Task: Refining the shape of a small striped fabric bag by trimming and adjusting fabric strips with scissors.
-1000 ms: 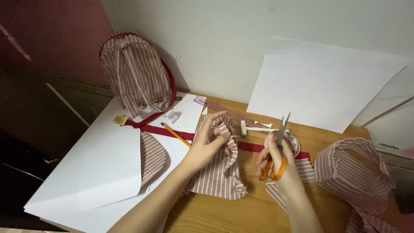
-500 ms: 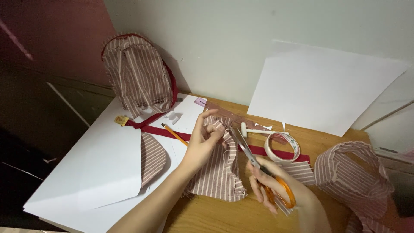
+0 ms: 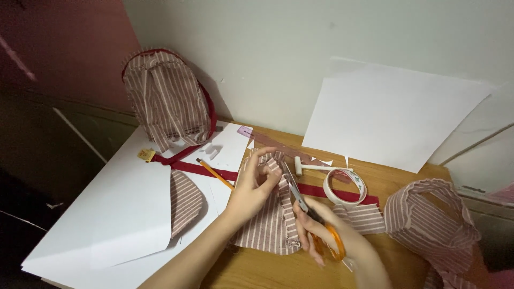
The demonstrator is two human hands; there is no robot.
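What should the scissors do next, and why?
Probably close the blades for one small snip. The right hand holds the orange-handled scissors with their tips at the edge of the striped fabric, which the left hand pinches up.

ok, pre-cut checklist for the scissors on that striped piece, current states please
1. Scissors gripped in right hand, orange handles: ok.
2. Blade tips at the edge of the striped fabric piece: ok.
3. Left hand pinches the fabric's top edge: ok.
4. Left fingers apart from the blades: not ok, right beside them.
5. Fabric actually between the blades: cannot tell.
6. Tape roll and pencil off the cut line: ok.
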